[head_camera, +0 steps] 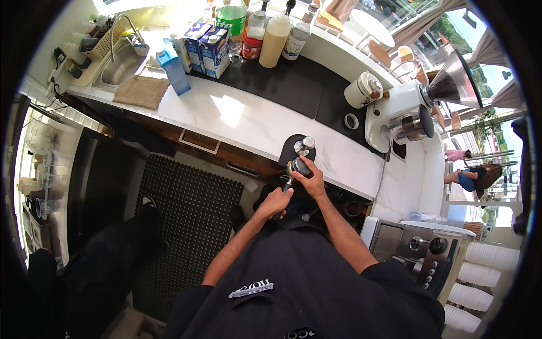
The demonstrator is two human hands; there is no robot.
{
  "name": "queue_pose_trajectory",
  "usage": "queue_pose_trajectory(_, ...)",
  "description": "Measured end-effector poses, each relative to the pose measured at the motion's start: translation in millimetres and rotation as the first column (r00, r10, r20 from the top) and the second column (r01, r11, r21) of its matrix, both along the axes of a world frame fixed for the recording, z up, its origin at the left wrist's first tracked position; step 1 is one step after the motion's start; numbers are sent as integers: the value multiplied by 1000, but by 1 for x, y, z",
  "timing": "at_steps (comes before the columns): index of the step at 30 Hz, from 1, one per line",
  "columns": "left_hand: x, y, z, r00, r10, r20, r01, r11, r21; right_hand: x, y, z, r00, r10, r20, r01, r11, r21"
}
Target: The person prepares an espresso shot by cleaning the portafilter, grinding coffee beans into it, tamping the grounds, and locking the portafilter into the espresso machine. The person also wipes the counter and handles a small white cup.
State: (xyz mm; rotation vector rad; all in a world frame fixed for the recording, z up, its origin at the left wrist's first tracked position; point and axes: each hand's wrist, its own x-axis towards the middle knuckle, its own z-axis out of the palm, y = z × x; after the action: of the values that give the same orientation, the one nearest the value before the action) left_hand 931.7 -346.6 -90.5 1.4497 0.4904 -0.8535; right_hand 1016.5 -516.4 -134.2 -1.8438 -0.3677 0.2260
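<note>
My left hand [275,202] is wrapped around the black handle of an espresso portafilter [287,185], in front of the counter edge. With my right hand [312,182] I grip a dark round coffee tool [301,167], perhaps a leveler or dosing cup, set against the portafilter's head. What is inside the basket is hidden. Just beyond, a metal tamper [304,146] stands on a black tamping mat [286,151] that overlaps the front of the white counter [262,123].
A coffee grinder [381,114] with a bean hopper, a white canister [360,91] and a ring [351,121] lie to the right. Bottles and cartons [216,53] line the back. An espresso machine [415,250] is at lower right; a person in black [106,254] is at left.
</note>
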Motion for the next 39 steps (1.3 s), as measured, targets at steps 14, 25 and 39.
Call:
queue_pose_trajectory(14, -4, 1, -7, 999, -16, 42, 15, 1000, 18, 58, 17, 99, 732, 645, -220, -469, 244, -849)
queue_pose_trajectory(25, -5, 0, -9, 998, 20, 62, -23, 999, 45, 49, 15, 103, 717, 675, 176, -409, 611, -678)
queue_pose_trajectory(39, -7, -3, -20, 997, 31, 64, -34, 999, 37, 25, 5, 81, 944, 328, 30, -231, 725, -649)
